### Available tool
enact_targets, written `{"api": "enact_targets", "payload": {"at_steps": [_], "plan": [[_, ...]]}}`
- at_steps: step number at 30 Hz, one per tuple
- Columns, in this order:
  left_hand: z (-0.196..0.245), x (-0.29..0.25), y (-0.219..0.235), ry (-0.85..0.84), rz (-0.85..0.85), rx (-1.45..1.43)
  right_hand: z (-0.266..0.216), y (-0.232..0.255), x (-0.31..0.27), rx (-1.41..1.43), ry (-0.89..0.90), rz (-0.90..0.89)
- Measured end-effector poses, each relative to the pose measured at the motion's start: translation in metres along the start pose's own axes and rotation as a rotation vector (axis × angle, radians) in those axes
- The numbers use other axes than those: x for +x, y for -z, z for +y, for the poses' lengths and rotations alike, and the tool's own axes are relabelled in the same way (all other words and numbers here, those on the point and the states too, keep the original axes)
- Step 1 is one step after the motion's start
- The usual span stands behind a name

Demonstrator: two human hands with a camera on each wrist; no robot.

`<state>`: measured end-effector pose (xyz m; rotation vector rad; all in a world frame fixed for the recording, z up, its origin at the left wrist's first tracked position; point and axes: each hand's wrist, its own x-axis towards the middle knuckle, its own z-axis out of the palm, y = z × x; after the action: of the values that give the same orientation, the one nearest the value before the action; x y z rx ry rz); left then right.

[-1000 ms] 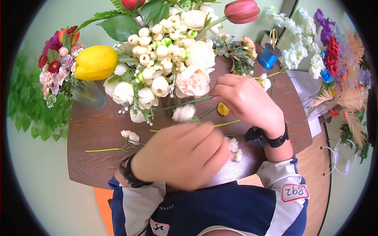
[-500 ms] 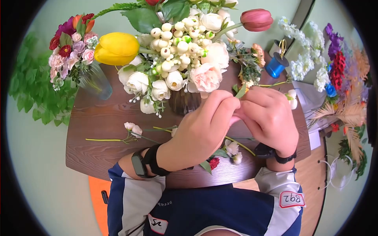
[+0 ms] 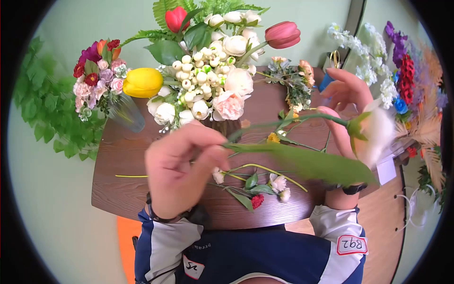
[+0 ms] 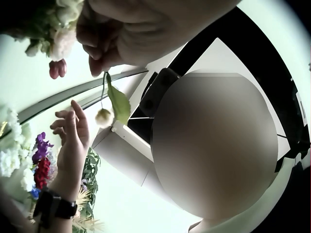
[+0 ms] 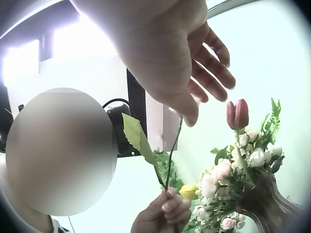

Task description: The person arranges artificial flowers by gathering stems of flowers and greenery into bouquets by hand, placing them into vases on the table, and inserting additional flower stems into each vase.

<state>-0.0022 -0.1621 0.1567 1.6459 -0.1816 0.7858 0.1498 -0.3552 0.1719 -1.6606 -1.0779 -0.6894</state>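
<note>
My left hand [image 3: 184, 163] pinches the stem of a white artificial rose [image 3: 377, 135] between thumb and fingers, over the table's middle. The stem runs rightward to the blurred bloom, and a long green leaf [image 3: 309, 163] lies alongside it. Behind the bloom is my right hand [image 3: 347, 97], its fingers spread and loosely bent. From the left wrist view, the bloom [image 4: 104, 118] hangs below the pinching fingers, apart from the right hand [image 4: 73, 141]. The right wrist view shows the leaf [image 5: 136, 138] and stem rising from the left hand [image 5: 163, 213].
A large bouquet with white blooms [image 3: 198, 83] and a yellow tulip [image 3: 143, 83] stands in a vase at the back. Beside it is a smaller bouquet in a glass vase [image 3: 126, 113]. Loose flowers, including a red one [image 3: 257, 201], lie on the wooden table [image 3: 127, 199].
The hands met near the table's right half, then parted. My left hand has moved left, holding the white rose across the view; my right hand has let its fingers spread.
</note>
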Motion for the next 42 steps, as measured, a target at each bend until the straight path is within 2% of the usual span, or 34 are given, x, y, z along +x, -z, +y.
{"api": "enact_targets", "payload": {"at_steps": [1,2,4,6,7,8,9,10,12,13,14,16,18,19,21,22,24,26,28,31,34,37,42], "plan": [[-0.001,0.001,0.006,-0.003,-0.005,0.008,0.013,0.004,0.001,-0.147,0.163,-0.048],[-0.003,0.004,0.013,-0.144,0.095,-0.213,0.002,-0.001,0.002,-0.094,0.019,-0.071],[-0.003,0.009,0.020,-0.413,0.267,-0.607,0.006,-0.011,0.002,-0.080,0.110,-0.079],[0.007,0.008,0.018,-0.401,0.477,-0.774,0.006,-0.026,0.003,-0.125,0.275,-0.062],[0.007,0.006,0.021,-0.400,0.480,-0.770,0.005,-0.034,0.002,-0.139,0.375,-0.091],[0.006,0.004,0.024,-0.399,0.410,-0.740,0.004,-0.041,0.002,-0.155,0.481,-0.121],[0.005,0.003,0.027,-0.399,0.341,-0.711,-0.004,-0.048,0.000,-0.181,0.528,-0.172],[0.006,0.001,0.029,-0.407,0.347,-0.715,-0.014,-0.055,-0.005,-0.207,0.578,-0.222],[0.007,0.000,0.034,-0.344,0.139,-0.848,-0.024,-0.072,-0.015,-0.218,0.616,-0.374],[0.008,0.002,0.037,-0.355,0.140,-0.850,-0.032,-0.075,-0.014,-0.322,0.637,-0.459],[0.008,0.002,0.041,-0.332,0.141,-0.774,-0.035,-0.083,-0.011,-0.324,0.644,-0.461],[0.010,0.001,0.053,-0.308,0.147,-0.699,-0.039,-0.096,-0.006,-0.520,0.704,-0.310],[0.012,0.003,0.066,-0.271,0.174,-0.507,-0.035,-0.096,0.007,-0.548,0.690,-0.312],[0.012,0.005,0.070,-0.279,0.177,-0.507,-0.031,-0.096,0.014,-0.488,0.686,-0.318],[0.010,0.009,0.075,-0.332,0.243,-0.265,-0.024,-0.097,0.028,-0.281,0.656,-0.370],[0.008,0.010,0.077,-0.332,0.254,-0.270,-0.022,-0.096,0.033,-0.281,0.662,-0.382],[0.005,0.015,0.084,-0.338,0.165,-0.083,-0.021,-0.094,0.041,-0.162,0.665,-0.456],[0.000,0.019,0.087,-0.353,0.181,-0.105,-0.021,-0.093,0.048,-0.158,0.668,-0.473],[-0.003,0.023,0.083,-0.480,0.219,-0.091,-0.017,-0.095,0.052,-0.069,0.670,-0.490],[-0.007,0.026,0.076,-0.539,0.283,-0.011,-0.014,-0.099,0.052,0.001,0.663,-0.478],[-0.008,0.024,0.064,-0.565,0.290,0.125,-0.015,-0.098,0.052,0.032,0.651,-0.484],[-0.008,0.022,0.064,-0.611,0.275,0.048,-0.014,-0.097,0.054,0.036,0.644,-0.489],[-0.001,0.016,0.073,-0.602,0.326,0.092,-0.013,-0.095,0.055,0.031,0.652,-0.511]]}}
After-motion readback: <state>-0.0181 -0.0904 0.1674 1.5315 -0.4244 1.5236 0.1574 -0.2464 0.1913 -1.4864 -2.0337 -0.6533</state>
